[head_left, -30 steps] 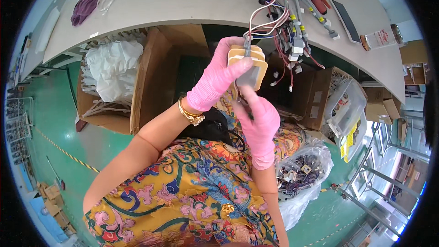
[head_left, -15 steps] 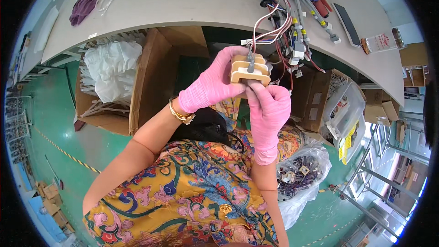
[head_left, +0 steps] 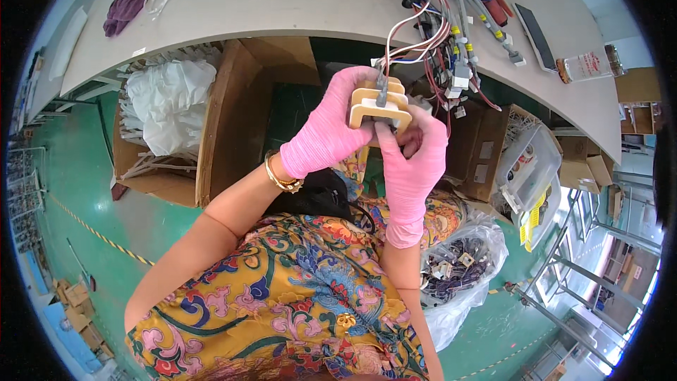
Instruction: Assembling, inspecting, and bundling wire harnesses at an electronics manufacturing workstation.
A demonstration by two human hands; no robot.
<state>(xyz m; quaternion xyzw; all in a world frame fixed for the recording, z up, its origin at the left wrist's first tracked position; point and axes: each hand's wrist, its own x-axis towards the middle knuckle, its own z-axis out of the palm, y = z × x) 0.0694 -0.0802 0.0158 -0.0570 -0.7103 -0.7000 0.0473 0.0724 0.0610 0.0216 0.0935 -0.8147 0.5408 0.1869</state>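
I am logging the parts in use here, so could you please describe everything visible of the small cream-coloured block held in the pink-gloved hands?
The small cream-coloured block looks like plastic, with flat stacked flanges and a slot between them. A grey connector with wires sits in its top. It is held up below the table edge: the left hand grips its left side, the right hand supports it from beneath. Its underside is hidden.

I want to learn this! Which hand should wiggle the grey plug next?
Probably the right hand: its fingers sit just below the grey plug, while the left hand grips the tan block steady.
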